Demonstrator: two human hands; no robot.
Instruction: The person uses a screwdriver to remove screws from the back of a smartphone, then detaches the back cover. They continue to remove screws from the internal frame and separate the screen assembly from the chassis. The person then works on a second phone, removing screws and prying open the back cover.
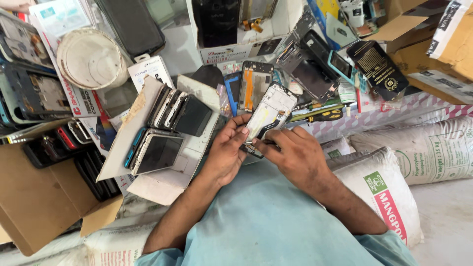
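Hands both clamped: left hand (227, 150) grips flat silvery phone frame (268, 116); right hand (295, 157) pinches thin metal tool (257, 143).

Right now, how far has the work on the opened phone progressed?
Done: the opened phone has no back cover, and its insides show. In hand: the left hand steadies it while the right hand works a thin tool at its lower end. Left: the stacked phones alongside lie untouched.

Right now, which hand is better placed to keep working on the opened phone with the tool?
The right hand: it holds the thin tool against the phone frame. The left hand grips the frame's edge and steadies it.
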